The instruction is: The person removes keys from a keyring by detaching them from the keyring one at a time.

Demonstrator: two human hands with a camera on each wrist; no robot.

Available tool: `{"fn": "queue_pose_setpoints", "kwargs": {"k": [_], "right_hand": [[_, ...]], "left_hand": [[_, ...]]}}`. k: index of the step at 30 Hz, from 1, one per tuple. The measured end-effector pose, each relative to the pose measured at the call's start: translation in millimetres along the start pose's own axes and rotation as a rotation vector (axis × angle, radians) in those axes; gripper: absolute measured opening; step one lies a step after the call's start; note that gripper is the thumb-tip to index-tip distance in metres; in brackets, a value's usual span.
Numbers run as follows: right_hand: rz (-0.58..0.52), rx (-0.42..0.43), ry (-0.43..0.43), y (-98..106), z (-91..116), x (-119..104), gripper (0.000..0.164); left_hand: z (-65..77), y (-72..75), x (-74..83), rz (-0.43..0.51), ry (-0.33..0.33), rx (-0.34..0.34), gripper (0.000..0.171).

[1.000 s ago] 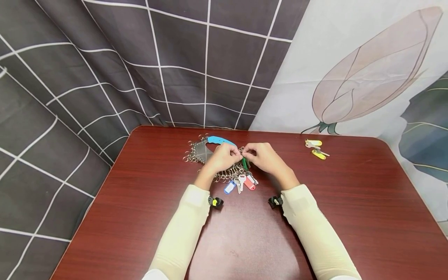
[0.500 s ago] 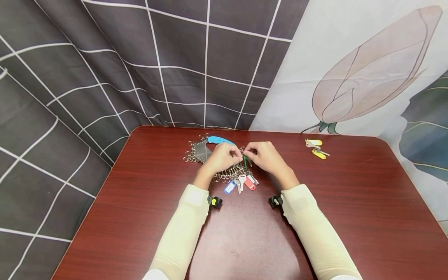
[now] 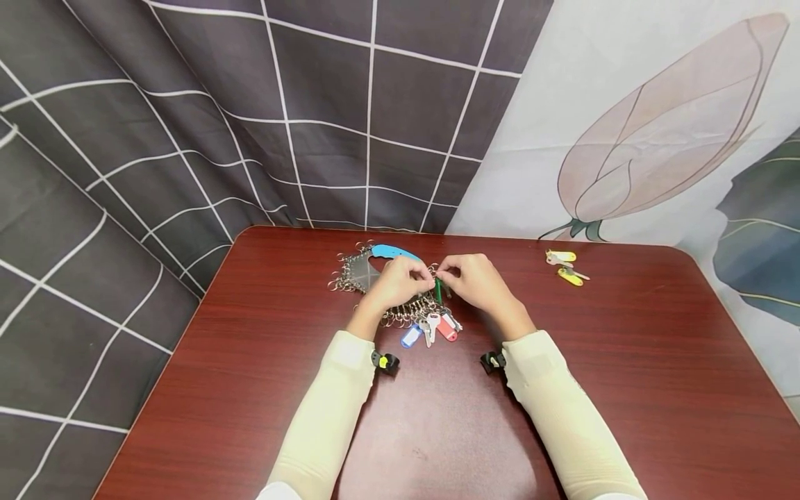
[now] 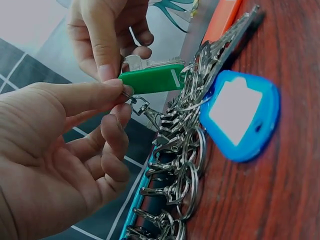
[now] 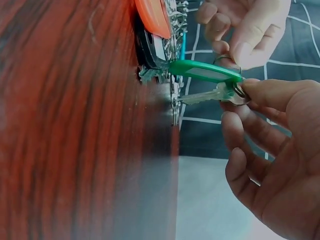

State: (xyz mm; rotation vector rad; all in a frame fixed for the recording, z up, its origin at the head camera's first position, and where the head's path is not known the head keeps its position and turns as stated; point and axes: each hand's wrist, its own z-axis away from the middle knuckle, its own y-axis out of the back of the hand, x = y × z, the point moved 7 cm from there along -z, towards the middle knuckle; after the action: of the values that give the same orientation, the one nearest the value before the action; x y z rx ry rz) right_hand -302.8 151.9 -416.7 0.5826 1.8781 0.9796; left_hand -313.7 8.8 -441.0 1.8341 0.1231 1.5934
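Note:
In the head view both hands meet over a key holder (image 3: 359, 271), a grey plate with a blue edge and many swivel clasps with rings. My left hand (image 4: 65, 155) pinches a metal split ring (image 5: 223, 57) between thumb and index finger; a swivel clasp (image 4: 146, 111) hangs from it. My right hand (image 5: 285, 130) pinches the small ring of a green key tag (image 5: 204, 71) and its silver key (image 5: 202, 96). The tag lies right beside the split ring; whether they are linked cannot be made out.
A blue key tag (image 3: 411, 336), a red key tag (image 3: 446, 329) and keys (image 3: 432, 323) lie at the holder's near edge. Two yellow key tags (image 3: 564, 256) with keys sit at the table's (image 3: 625, 361) far right. Curtains (image 3: 325, 90) hang behind.
Both hands stay nearly in place, fingertips together. My right hand has shifted slightly right, and the green tag has turned a little beneath the fingers.

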Motion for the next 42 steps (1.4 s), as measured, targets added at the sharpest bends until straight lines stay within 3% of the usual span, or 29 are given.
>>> {"fn": "queue_pose_setpoints", "kwargs": {"k": [7,15,18,27,34,42], "right_hand": [[-0.015,-0.008,0.026,-1,0,-3,0.006],[0.004,-0.007,0.007,-1,-1,-3,0.006],[0.039,-0.006,-0.013,-1,-1,-2,0.007],[0.132,-0.008,-0.142,-1,2,7,0.008],[0.023,0.038,-0.139,12,2,12,0.008],[-0.061,0.072,-0.203,42,6,20,0.009]], "left_hand": [[1.9,-0.3,1.0,-0.013,0.047,-0.005,0.013],[1.4,-1.5,-1.7,0.102,0.033,-0.013,0.008],[1.8,-0.3,-1.4,0.105,0.032,-0.016,0.008],[3.2,1.9,1.1,0.079,0.03,-0.011,0.007],[-0.1,2.2,5.2,0.009,0.006,0.083,0.009],[-11.7,-9.0,13.9,-0.104,0.015,0.093,0.013]]}}
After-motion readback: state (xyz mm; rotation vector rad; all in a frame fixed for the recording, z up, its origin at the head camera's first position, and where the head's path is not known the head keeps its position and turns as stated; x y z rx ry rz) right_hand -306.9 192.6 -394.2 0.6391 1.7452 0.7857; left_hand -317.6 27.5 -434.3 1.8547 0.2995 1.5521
